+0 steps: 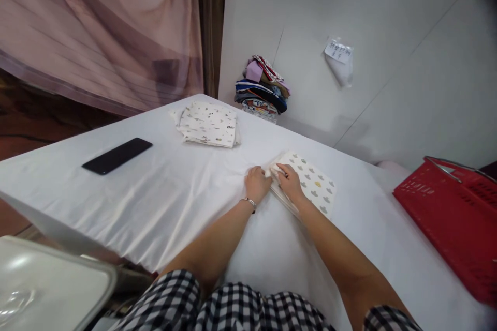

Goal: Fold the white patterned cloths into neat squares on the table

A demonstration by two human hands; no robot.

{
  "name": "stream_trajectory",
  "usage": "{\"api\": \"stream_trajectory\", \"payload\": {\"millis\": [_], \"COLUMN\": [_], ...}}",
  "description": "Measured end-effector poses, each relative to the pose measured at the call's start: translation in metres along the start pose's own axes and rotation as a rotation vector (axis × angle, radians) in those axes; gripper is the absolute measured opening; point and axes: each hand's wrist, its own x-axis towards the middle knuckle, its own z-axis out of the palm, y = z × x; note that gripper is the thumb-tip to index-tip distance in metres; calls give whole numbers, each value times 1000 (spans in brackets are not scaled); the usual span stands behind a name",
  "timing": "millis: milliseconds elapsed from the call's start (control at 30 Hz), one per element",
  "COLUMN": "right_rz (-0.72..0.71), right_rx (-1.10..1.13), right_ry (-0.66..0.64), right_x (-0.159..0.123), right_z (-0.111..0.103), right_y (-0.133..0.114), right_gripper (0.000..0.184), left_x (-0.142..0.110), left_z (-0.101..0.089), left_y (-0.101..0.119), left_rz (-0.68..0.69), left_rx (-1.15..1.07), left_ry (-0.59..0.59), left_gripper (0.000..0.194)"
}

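A folded white cloth (312,178) with grey and yellow prints lies on the white-covered table in front of me. My left hand (258,184) has its fingers curled at the cloth's left corner. My right hand (290,181) is closed on a bunched bit of the same corner, its forearm passing over the near edge. The two hands are close together, and the left fingertips are partly hidden. Farther back on the left sits another folded white cloth (208,123) with small scattered prints, apart from both hands.
A black phone (117,155) lies at the table's left. Against the wall stands a stack of folded clothes (262,88). A red plastic basket (446,217) is at the right edge. A pink curtain (116,20) hangs behind, and a white lid-like surface (46,279) is at lower left.
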Motion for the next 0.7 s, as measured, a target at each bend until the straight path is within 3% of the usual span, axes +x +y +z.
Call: {"api": "stream_trajectory", "payload": {"millis": [100,400,700], "right_rz": [-69,-107,-108], "right_rx": [-27,-191,-270], "right_ry": [11,-178,-219], "right_x": [-3,-5,-7], "right_z": [1,5,5], "right_y": [-4,-14,-14], "right_gripper": [35,39,38], "left_x": [3,11,31], "left_z": [0,-6,-10], "left_y": [-3,-8,-22], "left_rz": [1,82,157], "left_rx": [-54,-37,-81], "left_ry": [11,-27,-257], "left_gripper": [14,9,13]}}
